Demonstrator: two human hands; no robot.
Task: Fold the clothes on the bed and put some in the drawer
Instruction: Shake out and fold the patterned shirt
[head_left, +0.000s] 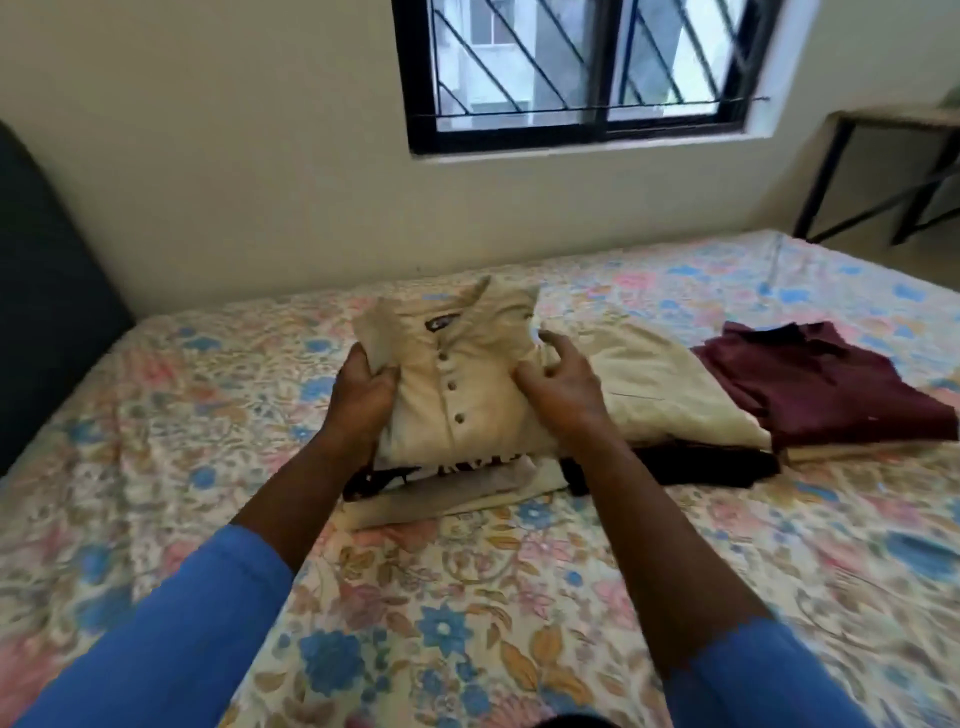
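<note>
In the head view, you hold the folded beige buttoned cotton shirt (457, 384) over the floral-print bed (467, 597). Your left hand (366, 392) curls round its left edge, and your right hand (561, 384) pinches its right edge, thumb on the front. Keep both edges level and lower the shirt squarely so the placket stays centred and the fold does not slip.

Under the shirt lies a white printed garment (457, 478). Right of the shirt is a cream folded cloth (665, 395), and further right a maroon garment (826, 384). The shirt's dark collar label (438, 325) and the black print below it are too blurred to read.
</note>
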